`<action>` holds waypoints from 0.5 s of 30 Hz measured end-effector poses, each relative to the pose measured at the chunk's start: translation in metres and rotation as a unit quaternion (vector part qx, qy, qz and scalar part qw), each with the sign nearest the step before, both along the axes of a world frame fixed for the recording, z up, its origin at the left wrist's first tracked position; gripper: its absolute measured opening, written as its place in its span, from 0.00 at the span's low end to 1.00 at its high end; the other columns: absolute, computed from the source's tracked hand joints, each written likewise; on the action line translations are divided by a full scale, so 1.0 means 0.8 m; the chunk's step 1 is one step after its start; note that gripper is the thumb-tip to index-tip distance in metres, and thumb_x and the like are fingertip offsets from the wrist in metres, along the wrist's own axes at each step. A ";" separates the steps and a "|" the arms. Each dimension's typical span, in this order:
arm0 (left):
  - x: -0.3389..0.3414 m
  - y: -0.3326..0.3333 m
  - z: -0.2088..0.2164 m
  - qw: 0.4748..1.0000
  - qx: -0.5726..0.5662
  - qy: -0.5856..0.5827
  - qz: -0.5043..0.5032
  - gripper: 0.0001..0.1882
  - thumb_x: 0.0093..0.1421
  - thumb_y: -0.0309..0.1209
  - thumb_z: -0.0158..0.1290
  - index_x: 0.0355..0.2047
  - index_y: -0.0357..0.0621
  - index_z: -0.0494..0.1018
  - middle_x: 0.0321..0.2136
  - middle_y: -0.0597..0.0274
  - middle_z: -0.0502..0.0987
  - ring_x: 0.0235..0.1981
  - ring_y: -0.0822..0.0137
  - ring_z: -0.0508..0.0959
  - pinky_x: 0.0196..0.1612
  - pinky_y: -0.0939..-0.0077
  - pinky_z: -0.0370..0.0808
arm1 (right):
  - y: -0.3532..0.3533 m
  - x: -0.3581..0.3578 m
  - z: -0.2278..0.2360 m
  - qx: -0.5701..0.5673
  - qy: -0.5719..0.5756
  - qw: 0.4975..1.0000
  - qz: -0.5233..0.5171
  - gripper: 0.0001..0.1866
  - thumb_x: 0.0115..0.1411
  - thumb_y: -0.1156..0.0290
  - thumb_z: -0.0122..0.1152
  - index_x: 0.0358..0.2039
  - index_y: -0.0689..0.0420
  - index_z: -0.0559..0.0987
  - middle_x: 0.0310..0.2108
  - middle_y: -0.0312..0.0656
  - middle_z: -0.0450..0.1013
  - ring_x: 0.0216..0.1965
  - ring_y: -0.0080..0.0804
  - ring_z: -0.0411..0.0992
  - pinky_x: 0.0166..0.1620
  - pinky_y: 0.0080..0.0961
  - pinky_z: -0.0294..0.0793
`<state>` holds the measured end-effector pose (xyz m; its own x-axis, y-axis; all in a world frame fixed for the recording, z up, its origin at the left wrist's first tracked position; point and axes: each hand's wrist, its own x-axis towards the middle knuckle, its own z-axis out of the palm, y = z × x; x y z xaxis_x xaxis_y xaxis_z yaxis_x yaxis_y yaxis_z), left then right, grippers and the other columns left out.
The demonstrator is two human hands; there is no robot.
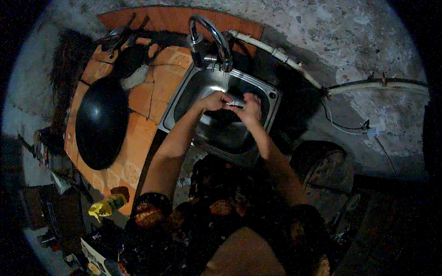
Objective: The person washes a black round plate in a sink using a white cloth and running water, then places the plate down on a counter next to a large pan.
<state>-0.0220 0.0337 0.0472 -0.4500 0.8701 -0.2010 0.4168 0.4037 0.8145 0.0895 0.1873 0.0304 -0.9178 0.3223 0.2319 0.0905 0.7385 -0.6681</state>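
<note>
Two hands (pixel 214 100) gripping one small pale object (pixel 236 103), its long axis roughly left to right.

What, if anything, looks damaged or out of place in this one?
The wall looks damaged: its surface is blotchy and uneven, as if plaster had flaked off. To the right of the sink, a wire sags loosely against it. At the sink itself nothing odd stands out, though the view is dim.

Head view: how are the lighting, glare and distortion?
Head view: dim, grainy, black toward rim; glare on black oval pan and grey steel sink; orange tiled counter looks bowed; small pale item between left hand and right hand indistinct.
</note>
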 end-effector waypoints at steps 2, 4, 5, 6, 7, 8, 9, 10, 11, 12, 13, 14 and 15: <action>0.003 -0.007 0.000 0.999 0.035 0.014 -0.001 0.13 0.49 0.25 0.59 0.37 0.38 0.76 0.33 0.56 0.78 0.36 0.67 0.76 0.40 0.72 0.72 | 0.005 0.021 0.017 -0.164 -0.131 0.976 -0.061 0.34 0.43 0.44 0.64 0.42 0.57 0.69 0.27 0.40 0.69 0.29 0.37 0.68 0.35 0.35 0.70; -0.001 -0.011 -0.019 0.996 0.087 0.032 -0.008 0.13 0.48 0.21 0.58 0.36 0.37 0.76 0.29 0.61 0.79 0.31 0.73 0.75 0.35 0.75 0.71 | 0.021 0.042 -0.003 -0.477 -0.188 0.839 -0.179 0.33 0.45 0.43 0.63 0.44 0.55 0.70 0.28 0.35 0.68 0.26 0.31 0.65 0.33 0.35 0.70; 0.003 -0.008 -0.014 0.995 0.087 0.038 -0.033 0.13 0.47 0.19 0.57 0.36 0.36 0.76 0.29 0.59 0.79 0.32 0.72 0.75 0.35 0.75 0.71 | 0.028 0.052 -0.010 -0.614 -0.209 0.724 -0.236 0.33 0.46 0.42 0.62 0.44 0.54 0.70 0.28 0.33 0.68 0.24 0.28 0.64 0.32 0.36 0.70; 0.006 -0.007 -0.009 0.994 0.088 0.043 -0.057 0.14 0.46 0.18 0.57 0.36 0.36 0.76 0.29 0.58 0.79 0.33 0.71 0.76 0.35 0.75 0.71 | 0.039 0.051 -0.012 -0.664 -0.244 0.655 -0.265 0.35 0.43 0.42 0.64 0.42 0.57 0.71 0.36 0.35 0.69 0.19 0.27 0.62 0.31 0.34 0.71; 0.011 -0.005 -0.004 0.992 0.089 0.049 -0.081 0.14 0.46 0.17 0.56 0.36 0.35 0.76 0.29 0.57 0.79 0.33 0.70 0.76 0.35 0.75 0.71 | 0.042 0.057 -0.023 -0.640 -0.235 0.682 -0.266 0.35 0.43 0.42 0.64 0.43 0.57 0.71 0.36 0.35 0.68 0.21 0.26 0.62 0.30 0.32 0.70; 0.012 -0.006 -0.017 0.992 0.117 0.006 -0.052 0.16 0.44 0.15 0.54 0.36 0.35 0.76 0.29 0.53 0.78 0.32 0.67 0.77 0.34 0.75 0.72 | 0.041 0.056 -0.037 -0.617 -0.220 0.710 -0.258 0.35 0.44 0.42 0.64 0.43 0.57 0.70 0.36 0.36 0.67 0.23 0.25 0.63 0.29 0.30 0.69; 0.010 -0.003 -0.012 0.993 0.097 0.042 -0.052 0.16 0.43 0.14 0.53 0.36 0.35 0.76 0.29 0.53 0.78 0.32 0.66 0.77 0.34 0.75 0.72 | 0.044 0.056 -0.049 -0.579 -0.216 0.738 -0.270 0.36 0.44 0.43 0.65 0.45 0.58 0.69 0.36 0.37 0.66 0.29 0.27 0.64 0.27 0.28 0.67; 0.007 -0.001 -0.007 0.992 0.079 0.078 -0.052 0.17 0.42 0.13 0.52 0.36 0.35 0.76 0.29 0.52 0.78 0.31 0.66 0.77 0.34 0.75 0.72 | 0.048 0.056 -0.060 -0.539 -0.212 0.765 -0.282 0.37 0.44 0.44 0.65 0.46 0.58 0.67 0.36 0.38 0.65 0.34 0.29 0.65 0.25 0.26 0.64; 0.006 -0.006 -0.006 0.991 0.057 0.110 -0.043 0.18 0.41 0.13 0.52 0.35 0.35 0.76 0.29 0.52 0.78 0.31 0.65 0.77 0.34 0.75 0.72 | 0.041 0.060 -0.053 -0.546 -0.211 0.766 -0.266 0.38 0.44 0.45 0.66 0.47 0.59 0.67 0.37 0.39 0.65 0.36 0.31 0.65 0.28 0.27 0.66; 0.011 -0.012 0.015 0.993 0.077 0.093 -0.002 0.19 0.40 0.12 0.51 0.35 0.35 0.76 0.30 0.50 0.78 0.31 0.64 0.78 0.34 0.74 0.73 | 0.031 0.070 -0.030 -0.552 -0.208 0.767 -0.251 0.38 0.44 0.46 0.66 0.47 0.60 0.66 0.38 0.41 0.65 0.37 0.33 0.65 0.30 0.29 0.68; 0.011 -0.017 0.011 0.988 0.102 0.118 0.009 0.19 0.40 0.12 0.50 0.35 0.35 0.76 0.30 0.49 0.78 0.31 0.64 0.78 0.34 0.73 0.73 | 0.026 0.071 -0.026 -0.572 -0.215 0.748 -0.258 0.38 0.44 0.47 0.66 0.48 0.61 0.66 0.39 0.42 0.64 0.38 0.36 0.65 0.33 0.31 0.69; 0.011 -0.018 0.017 0.981 0.128 0.147 0.017 0.19 0.41 0.12 0.50 0.35 0.36 0.76 0.30 0.49 0.78 0.31 0.64 0.78 0.34 0.73 0.73 | 0.024 0.072 -0.019 -0.591 -0.217 0.730 -0.267 0.38 0.44 0.48 0.67 0.48 0.62 0.65 0.40 0.44 0.64 0.39 0.38 0.66 0.36 0.34 0.70; 0.011 -0.018 0.023 0.972 0.155 0.175 0.026 0.19 0.41 0.12 0.49 0.35 0.36 0.76 0.30 0.48 0.78 0.31 0.63 0.79 0.34 0.73 0.73 | 0.026 0.066 -0.024 -0.621 -0.230 0.689 -0.295 0.39 0.44 0.49 0.67 0.47 0.63 0.65 0.41 0.45 0.63 0.39 0.40 0.66 0.39 0.38 0.70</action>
<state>-0.0131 0.0193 0.0653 -0.4887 0.8389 0.2397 0.6757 0.1902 0.7122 0.1422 0.2077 0.0110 -0.4269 0.3590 -0.8300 0.5425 -0.6326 -0.5527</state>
